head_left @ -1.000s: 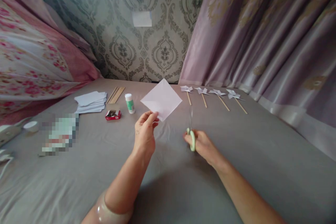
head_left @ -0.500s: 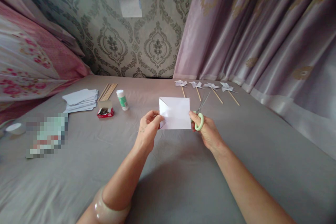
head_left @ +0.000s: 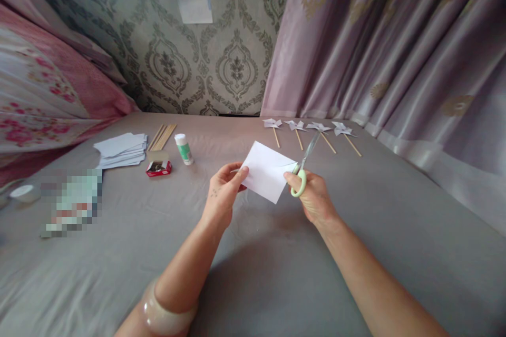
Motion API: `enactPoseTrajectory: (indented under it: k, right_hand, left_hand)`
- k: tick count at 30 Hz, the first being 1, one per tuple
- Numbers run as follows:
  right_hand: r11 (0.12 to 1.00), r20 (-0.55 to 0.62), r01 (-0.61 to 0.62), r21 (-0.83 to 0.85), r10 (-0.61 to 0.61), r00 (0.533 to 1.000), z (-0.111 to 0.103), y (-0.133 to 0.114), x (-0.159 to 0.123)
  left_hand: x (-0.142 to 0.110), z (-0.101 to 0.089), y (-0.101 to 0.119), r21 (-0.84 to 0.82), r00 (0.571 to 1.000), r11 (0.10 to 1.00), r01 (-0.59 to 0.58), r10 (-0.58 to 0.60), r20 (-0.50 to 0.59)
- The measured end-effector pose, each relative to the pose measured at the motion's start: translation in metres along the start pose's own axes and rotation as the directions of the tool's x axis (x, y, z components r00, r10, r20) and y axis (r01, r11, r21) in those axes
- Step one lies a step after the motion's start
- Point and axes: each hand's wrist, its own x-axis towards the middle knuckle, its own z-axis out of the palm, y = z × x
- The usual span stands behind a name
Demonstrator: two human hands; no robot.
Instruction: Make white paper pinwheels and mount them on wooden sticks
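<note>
My left hand (head_left: 221, 195) pinches the left corner of a white square of paper (head_left: 266, 171), held tilted above the grey sheet. My right hand (head_left: 312, 195) grips green-handled scissors (head_left: 302, 168), fingers through the loops, blades pointing up and away at the paper's right edge. Whether the blades touch the paper I cannot tell.
Several paper pinwheels on sticks (head_left: 308, 131) lie in a row near the curtain (head_left: 395, 52). To the left sit a glue bottle (head_left: 184, 148), a small red box (head_left: 158, 167), wooden sticks (head_left: 162, 137) and a stack of white paper (head_left: 120, 150). A floral pillow (head_left: 43, 95) lies far left.
The scissors came up from low on the right to the paper's right edge. The paper turned from a raised diamond to a lower, tilted position between both hands.
</note>
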Motion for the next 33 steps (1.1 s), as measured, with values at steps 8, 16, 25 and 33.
enactPoseTrajectory:
  k: [8, 16, 25, 33]
  right_hand:
    - [0.994, -0.095, 0.109, 0.016, -0.107, 0.990, 0.004, -0.003, -0.004]
    - [0.982, -0.141, 0.167, -0.088, -0.178, 0.974, 0.004, -0.003, -0.004]
    - [0.962, 0.026, 0.065, -0.267, -0.061, 0.998, 0.001, -0.004, -0.008]
    - [0.869, 0.564, 0.179, -0.461, 0.132, 0.815, 0.013, -0.005, -0.031]
  left_hand:
    - [-0.008, 0.008, -0.008, -0.006, 0.980, 0.986, 0.169, -0.167, 0.109]
    - [-0.015, 0.014, -0.019, 0.076, 0.972, 0.983, 0.166, -0.176, 0.158]
    - [-0.006, 0.007, -0.008, 0.002, 0.999, 0.999, 0.038, -0.038, 0.035]
    - [-0.001, -0.002, 0.009, -0.084, 0.996, 0.995, -0.055, 0.049, -0.071]
